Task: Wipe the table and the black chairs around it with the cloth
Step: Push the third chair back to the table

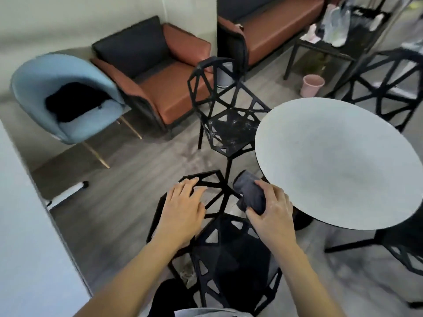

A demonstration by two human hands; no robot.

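At the far left a blue tub chair [68,97] is sitting against the wall with something dark lying on its seat, and an orange armchair [164,88] is standing just beside it. Moving toward the middle, the left hand [183,209] is resting on the top of the near black chair [219,243], its fingers straight and slightly spread over the open struts of the backrest, apparently steadying the frame. Just to its right, the right hand [272,216] is gripping the cloth [250,193], a dark grey wad with the fingers curled around it, and is pressing it against the backrest's right edge, close to the rim of the round table [343,161].

Beyond them a second black chair [226,115] is standing tucked against the table, its seat showing pale specks (dust or dried marks, though the blur is making that hard to judge). More black chairs are showing at the right, one behind the table [389,83] and another partly cut off at the lower right edge.

The step in hand looks to be wiping the near chair's backrest. Next, the cloth is likely needing to travel along each strut and down to the seat, with the left hand bracing the chair so it is not sliding or tipping.
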